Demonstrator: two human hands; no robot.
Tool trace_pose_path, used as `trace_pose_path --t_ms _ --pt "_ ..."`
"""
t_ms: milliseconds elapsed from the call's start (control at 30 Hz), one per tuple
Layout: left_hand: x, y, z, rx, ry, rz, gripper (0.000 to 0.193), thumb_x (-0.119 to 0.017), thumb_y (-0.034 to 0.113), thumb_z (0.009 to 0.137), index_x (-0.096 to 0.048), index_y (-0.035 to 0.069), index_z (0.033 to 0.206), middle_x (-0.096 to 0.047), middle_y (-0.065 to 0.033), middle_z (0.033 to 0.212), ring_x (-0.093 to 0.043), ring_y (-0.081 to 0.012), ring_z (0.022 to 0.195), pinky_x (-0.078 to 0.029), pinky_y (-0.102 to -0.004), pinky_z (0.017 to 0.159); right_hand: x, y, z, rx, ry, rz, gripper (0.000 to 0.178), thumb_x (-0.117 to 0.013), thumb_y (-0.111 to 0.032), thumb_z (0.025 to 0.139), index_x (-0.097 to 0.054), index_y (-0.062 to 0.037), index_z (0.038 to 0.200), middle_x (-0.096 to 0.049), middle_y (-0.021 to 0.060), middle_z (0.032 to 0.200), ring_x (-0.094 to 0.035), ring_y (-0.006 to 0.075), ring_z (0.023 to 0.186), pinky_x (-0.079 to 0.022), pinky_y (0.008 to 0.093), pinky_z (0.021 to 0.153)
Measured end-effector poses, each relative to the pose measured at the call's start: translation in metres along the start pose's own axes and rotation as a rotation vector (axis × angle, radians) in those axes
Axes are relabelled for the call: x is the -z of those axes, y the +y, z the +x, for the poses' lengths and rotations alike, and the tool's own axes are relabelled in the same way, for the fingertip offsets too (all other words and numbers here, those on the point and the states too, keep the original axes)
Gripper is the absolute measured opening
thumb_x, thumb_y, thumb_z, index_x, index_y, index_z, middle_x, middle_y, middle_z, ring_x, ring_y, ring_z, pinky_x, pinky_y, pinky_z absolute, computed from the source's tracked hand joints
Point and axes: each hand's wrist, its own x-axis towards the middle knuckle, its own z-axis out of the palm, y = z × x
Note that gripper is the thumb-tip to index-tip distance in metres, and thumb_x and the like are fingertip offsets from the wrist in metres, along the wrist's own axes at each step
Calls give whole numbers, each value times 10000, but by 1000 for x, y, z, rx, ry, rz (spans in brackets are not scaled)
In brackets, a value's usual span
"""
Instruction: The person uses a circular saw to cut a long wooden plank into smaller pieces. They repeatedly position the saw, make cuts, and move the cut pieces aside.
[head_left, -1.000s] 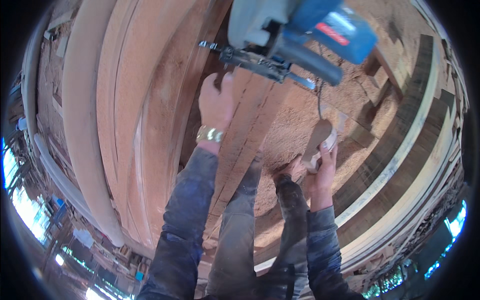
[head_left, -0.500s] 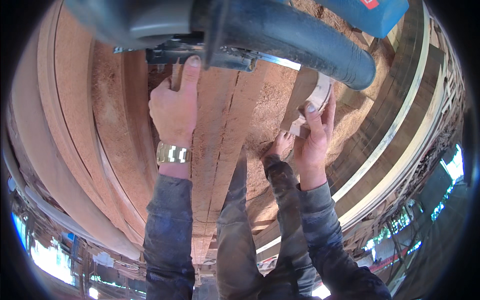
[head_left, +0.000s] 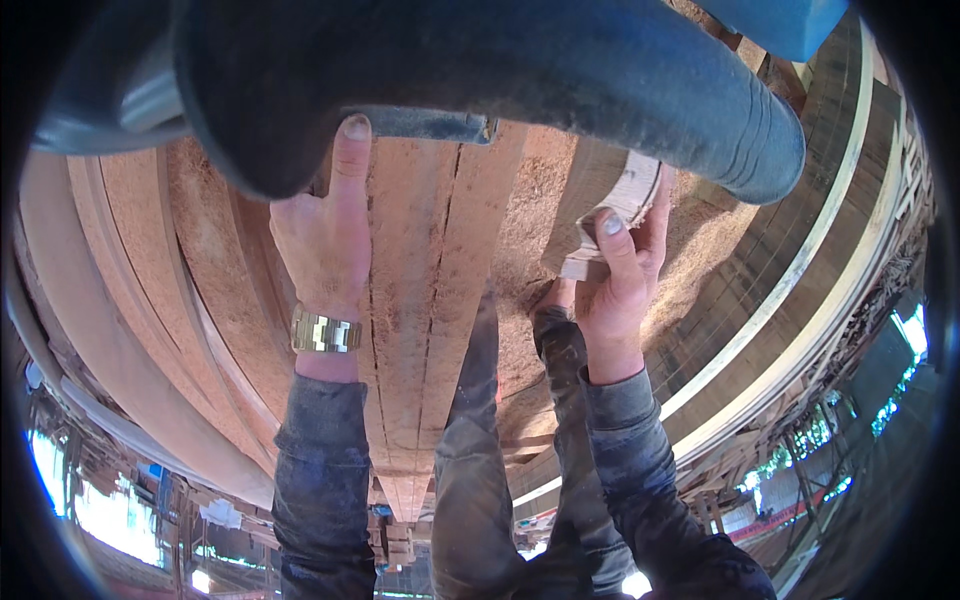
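Small pale offcut block of sawn wood [head_left: 612, 232] is sitting in the right hand [head_left: 622, 290], lifted clear above the sawdust-covered floor [head_left: 700, 270]; thumb and fingers are closing round it in a firm grip. Left hand [head_left: 325, 240] is lying flat on the reddish stacked planks [head_left: 420, 300], fingers stretched out, grip released, nothing in it; index finger is reaching toward the grey metal base plate [head_left: 420, 122] of the power saw. A thick dark-blue rounded saw housing [head_left: 560, 70] is filling the top of the view, very close to the camera. Silver metal wristwatch [head_left: 325, 332] is showing on the left wrist.

Judged step: clearing a cut piece while steadying the stock. Next move seems to call for keeping the left fingers away from the saw.
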Motion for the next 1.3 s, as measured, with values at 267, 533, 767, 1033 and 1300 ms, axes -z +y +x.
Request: trace_pose_path --t_ms 267,533,767,1033,1300 --pt "0 0 2 0 -12 23 755 -644 726 879 -656 -12 1034 -649 -175 981 -593 -305 976 -464 -427 881 -3 6 4 35 11 62 796 -685 -117 946 -262 -48 1617 -546 88 1422 -576 178 1219 -473 338 1034" --pt "1 -3 4 3 -27 67 792 -623 747 880 -645 -18 1084 -645 -196 1035 -587 -325 1025 -467 -437 914 4 6 12 -8 -9 46 752 -674 -124 955 -292 -36 1596 -580 88 1366 -590 168 1169 -480 335 1032" --pt "3 2 3 33 -63 19 842 -652 740 866 -699 -21 1225 -733 -241 1112 -691 -359 1069 -519 -450 925 3 10 7 17 33 85 706 -659 -140 963 -329 -38 1579 -589 84 1327 -595 162 1159 -490 325 1001" --pt "10 15 2 80 -137 85 861 -661 760 844 -733 -96 890 -703 -194 721 -668 -282 716 -528 -432 730 2 13 10 17 27 155 706 -668 -113 957 -338 -47 1577 -575 95 1362 -594 170 1152 -485 332 1012" --pt "8 12 3 59 -87 123 874 -656 739 858 -728 -129 917 -723 -248 813 -697 -341 816 -533 -447 802 26 14 10 29 197 160 687 -611 -153 1000 -288 -74 1601 -548 106 1400 -560 226 1244 -480 381 1056"
